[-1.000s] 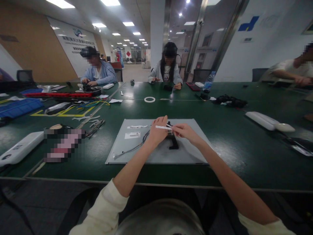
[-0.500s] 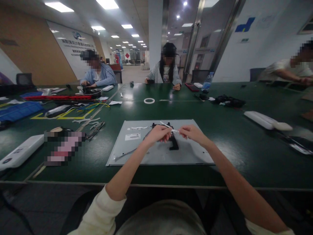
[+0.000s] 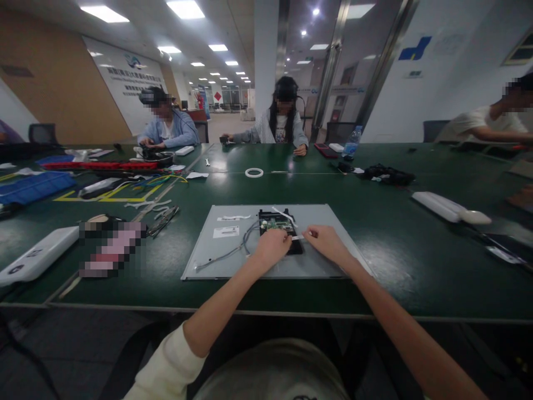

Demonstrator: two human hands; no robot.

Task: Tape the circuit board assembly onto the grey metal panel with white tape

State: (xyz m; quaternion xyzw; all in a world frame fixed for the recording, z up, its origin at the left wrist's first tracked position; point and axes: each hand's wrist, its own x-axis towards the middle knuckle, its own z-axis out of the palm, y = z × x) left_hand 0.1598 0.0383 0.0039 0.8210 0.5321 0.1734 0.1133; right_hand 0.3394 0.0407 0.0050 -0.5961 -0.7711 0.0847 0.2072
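Both hands have come down toward the near edge of the panel since the frame half a second ago, bringing the short white strip (image 3: 296,238) with them and uncovering more of the green circuit board (image 3: 277,223). On my feed, the left hand (image 3: 272,247) has its fingertips pinched on one end of the strip and the right hand (image 3: 325,240) pinches the other, so it bridges the small gap between them.

I'd judge the strip almost weightless, thin and limp, quick to curl or crease; whether it is sticky, I cannot tell from here. Its ends are the place to hold it, between thumb and forefinger, with light tension to keep it flat. I would treat the board as fragile and grip only its black bracket (image 3: 297,247), which looks stiff.

Relative to the hands, the strip sits right at their fingertips, over the right part of the bracket. The board lies just beyond the left fingers, on the grey panel (image 3: 303,269) on the bench (image 3: 375,200). Another white strip (image 3: 285,215) lies across the bracket's far part, beyond both hands.
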